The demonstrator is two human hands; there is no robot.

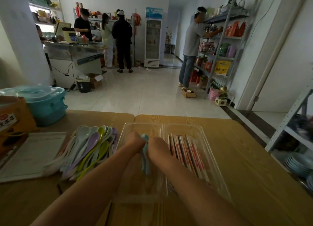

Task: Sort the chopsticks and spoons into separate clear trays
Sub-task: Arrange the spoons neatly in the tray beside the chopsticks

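Clasping blue spoons (pixel 145 155) between my left hand (pixel 135 141) and right hand (pixel 158 145), fingers curled round them above the left tray (pixel 125 125), I should lower them flat, bowls aligned, clear of the chopsticks (pixel 188 151) beside.

Two hands are meeting over the left clear tray (pixel 123 131) on the wooden table (pixel 237 158); the left hand (pixel 134 140) and right hand (pixel 156 143) are pressing close together and gripping a blue spoon (pixel 145 155) between them, its handle pointing back toward the person. Wrapped chopsticks (pixel 189 151) are lying lengthwise in the right clear tray (pixel 202 131). A pile of spoons (pixel 91 146) is sitting just left of the trays, with a teal basket (pixel 47 105) standing beyond it.
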